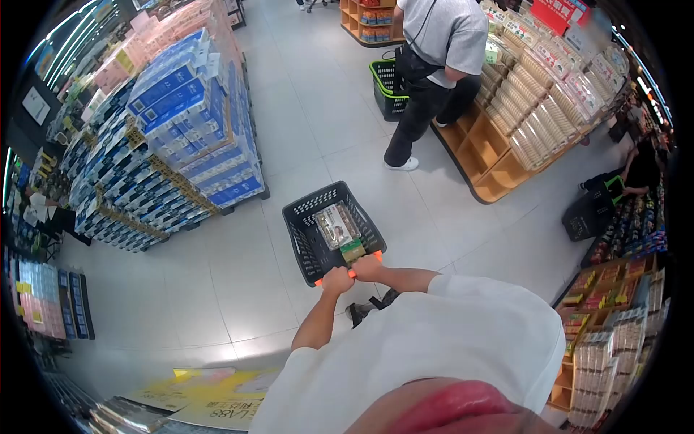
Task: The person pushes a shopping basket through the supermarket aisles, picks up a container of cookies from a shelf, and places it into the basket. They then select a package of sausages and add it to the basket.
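Dark perforated basket [302,242], centre of the view, seen from above and lying directly ahead of the two hands, which meet it at its near edge. Left hand [337,281]: closed around the orange handle [352,274], toward its left part. Right hand [367,268]: closed around the same handle, farther right, with a short gap of orange visible between the two. Both hands are narrow in posture, fingers wrapped over the bar; the body of the basket extends away from them.

Contents of the basket: a clear package [337,225] with a printed label, lying flat toward the right side, and a green-and-tan box [353,250] between it and the handle. The box is the nearer of the two to the hands — closest to the right hand — and neither item is touched by them.

Surroundings: pale tiled floor [238,289]; to the left, a tall stack of blue-and-white packs [195,137]; ahead and to the right, a person in a grey shirt [459,32] beside a green-rimmed basket [390,105] and a wooden display stand [495,177] bearing rows of wrapped goods [535,108]. Lower left: yellow printed sheets [206,394].
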{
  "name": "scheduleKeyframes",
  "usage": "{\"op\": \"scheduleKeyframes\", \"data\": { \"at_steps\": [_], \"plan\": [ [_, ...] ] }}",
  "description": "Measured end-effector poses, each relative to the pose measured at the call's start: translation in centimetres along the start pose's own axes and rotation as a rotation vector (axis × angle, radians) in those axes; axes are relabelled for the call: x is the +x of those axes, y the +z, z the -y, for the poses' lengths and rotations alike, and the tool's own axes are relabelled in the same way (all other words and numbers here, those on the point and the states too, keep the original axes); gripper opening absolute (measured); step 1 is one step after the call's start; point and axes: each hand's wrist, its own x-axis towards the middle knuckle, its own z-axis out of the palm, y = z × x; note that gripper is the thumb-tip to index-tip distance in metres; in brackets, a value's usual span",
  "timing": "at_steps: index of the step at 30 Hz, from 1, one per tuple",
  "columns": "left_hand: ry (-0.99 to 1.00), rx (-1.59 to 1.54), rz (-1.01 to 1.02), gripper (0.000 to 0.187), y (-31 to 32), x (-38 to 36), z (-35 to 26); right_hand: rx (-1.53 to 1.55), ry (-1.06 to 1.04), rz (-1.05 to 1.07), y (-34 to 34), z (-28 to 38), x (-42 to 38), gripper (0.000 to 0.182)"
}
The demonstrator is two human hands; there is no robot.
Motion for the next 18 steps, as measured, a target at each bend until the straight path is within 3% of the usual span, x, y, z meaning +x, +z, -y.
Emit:
{"op": "scheduleKeyframes", "data": {
  "at_steps": [2,3,8,11,14,16,17,18],
  "plan": [
    [0.006,-0.004,0.007,0.037,-0.3,0.1,-0.4,-0.009,0.052,0.052,-2.0,0.3,-0.5,0.019],
    [0.034,-0.017,-0.001,0.037,-3.0,4.6,1.0,-0.03,0.069,0.035,-3.1,-1.5,4.4,0.018],
    [0.063,0.005,-0.012,0.038,-6.7,8.9,4.0,-0.033,0.076,0.007,-4.3,-1.9,10.0,0.014],
    [0.019,0.014,0.073,0.045,-9.4,11.5,4.5,-0.012,0.081,0.021,-5.7,-2.9,13.0,0.014],
    [0.139,0.063,0.059,0.057,-13.0,13.8,5.6,0.009,0.034,-0.009,-6.6,-4.1,16.6,0.016],
    [0.245,-0.103,0.082,0.068,-17.1,16.9,6.6,0.04,0.036,0.0,-7.8,-5.1,19.1,0.016],
    [0.373,-0.181,0.001,0.065,-25.4,14.9,3.3,0.053,0.035,0.008,-8.3,-5.8,20.4,0.016],
    [0.581,-0.145,-0.286,0.058,-30.5,15.7,2.4,0.008,0.04,0.007,-9.3,-6.1,21.5,0.017]
  ]
}}
